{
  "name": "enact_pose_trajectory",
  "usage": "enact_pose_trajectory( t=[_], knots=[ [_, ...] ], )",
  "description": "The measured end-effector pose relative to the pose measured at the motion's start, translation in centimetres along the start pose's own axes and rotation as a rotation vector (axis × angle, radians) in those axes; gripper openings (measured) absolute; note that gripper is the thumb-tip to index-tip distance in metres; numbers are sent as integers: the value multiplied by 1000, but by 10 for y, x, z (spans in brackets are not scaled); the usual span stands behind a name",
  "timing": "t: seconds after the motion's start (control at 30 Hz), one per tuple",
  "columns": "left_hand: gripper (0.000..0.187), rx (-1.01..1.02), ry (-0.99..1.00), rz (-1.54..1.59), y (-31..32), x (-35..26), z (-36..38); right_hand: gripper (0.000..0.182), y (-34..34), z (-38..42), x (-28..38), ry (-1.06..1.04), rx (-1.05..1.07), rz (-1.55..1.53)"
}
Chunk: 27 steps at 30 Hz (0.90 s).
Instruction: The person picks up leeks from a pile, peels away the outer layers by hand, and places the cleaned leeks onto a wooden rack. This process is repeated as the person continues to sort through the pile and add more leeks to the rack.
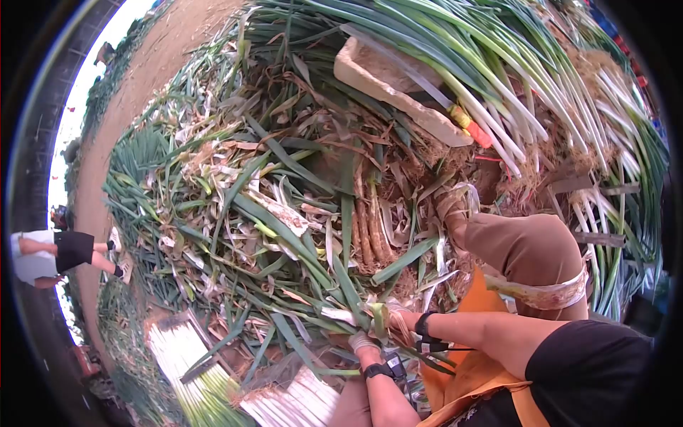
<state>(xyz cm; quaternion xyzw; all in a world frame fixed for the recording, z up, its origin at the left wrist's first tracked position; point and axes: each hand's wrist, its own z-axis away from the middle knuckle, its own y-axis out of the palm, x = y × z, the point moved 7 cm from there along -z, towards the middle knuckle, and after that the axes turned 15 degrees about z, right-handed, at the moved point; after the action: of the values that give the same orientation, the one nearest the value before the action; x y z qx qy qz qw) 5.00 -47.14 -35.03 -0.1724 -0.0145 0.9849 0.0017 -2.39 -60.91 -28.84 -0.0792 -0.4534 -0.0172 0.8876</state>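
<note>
My right hand (404,320), in a pale glove with a dark band at the wrist, closes around green onion leaves (380,320). Just beside it my left hand (363,341), also gloved and with a black watch-like band, is closed on the same green onion bunch. Its fingers are partly hidden by leaves. A white stalk piece (338,314) sticks out by the hands. Below them lie peeled white green onion stalks (295,398), side by side. Unpeeled brownish stalks (370,228) lie on the ground ahead of my right hand.
Stripped leaves (242,199) heap around. A foam box (398,92) carries a long knife with a yellow and orange handle (469,127). Untrimmed green onions (498,71) pile beside it. Another peeled stack (185,356) lies below left. My bent knee (541,249) is close; a person (64,249) stands by a dirt path.
</note>
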Motion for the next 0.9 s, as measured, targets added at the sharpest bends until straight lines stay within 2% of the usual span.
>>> enact_pose_trajectory(
  t=[0.03,0.1,0.13,0.2,0.23,0.27,0.3,0.37,0.47,0.5,0.53,0.57,0.6,0.63,0.67,0.7,0.77,0.8,0.9],
  knots=[
    [34,-11,20,-40,3,-10,9,48,-8,4,19,-59,-22,-63],
    [33,73,148,5,10,-49,37,55,-32,4,79,-324,-78,-257],
    [42,295,225,202,7,-77,51,58,-54,4,124,-544,-107,-405],
    [42,358,542,33,89,-189,167,65,-105,-1,221,-964,-212,-495],
    [40,406,678,-20,110,-246,198,59,-130,-17,256,-987,-378,-231],
    [47,543,698,15,120,-309,204,54,-156,-30,293,-985,-557,26],
    [50,647,813,69,157,-326,286,40,-188,-25,330,-883,-500,-168],
    [49,696,911,275,153,-379,300,23,-224,-56,329,-675,-253,-583],
    [53,291,1012,101,116,-359,275,54,-249,-46,265,-186,-441,-220],
    [55,396,859,169,111,-343,247,59,-248,-55,238,-127,-458,-65],
    [47,365,906,-38,110,-299,259,57,-248,-79,207,-137,-562,102],
    [19,438,826,17,110,-272,239,57,-248,-110,187,-163,-503,170],
    [37,282,692,59,99,-238,229,57,-253,-139,167,-181,-444,239],
    [48,333,713,-39,90,-216,221,57,-254,-158,154,-193,-380,308],
    [48,291,669,-228,93,-210,224,56,-267,-143,171,-116,-523,400],
    [49,343,686,-209,99,-213,230,63,-275,-155,184,-275,-650,554],
    [51,428,733,-184,109,-229,242,71,-276,-177,172,101,-522,488],
    [52,447,802,-189,106,-238,248,79,-272,-193,164,188,-491,469],
    [54,319,707,-143,81,-252,234,83,-212,-223,153,99,-194,307]
  ],
)
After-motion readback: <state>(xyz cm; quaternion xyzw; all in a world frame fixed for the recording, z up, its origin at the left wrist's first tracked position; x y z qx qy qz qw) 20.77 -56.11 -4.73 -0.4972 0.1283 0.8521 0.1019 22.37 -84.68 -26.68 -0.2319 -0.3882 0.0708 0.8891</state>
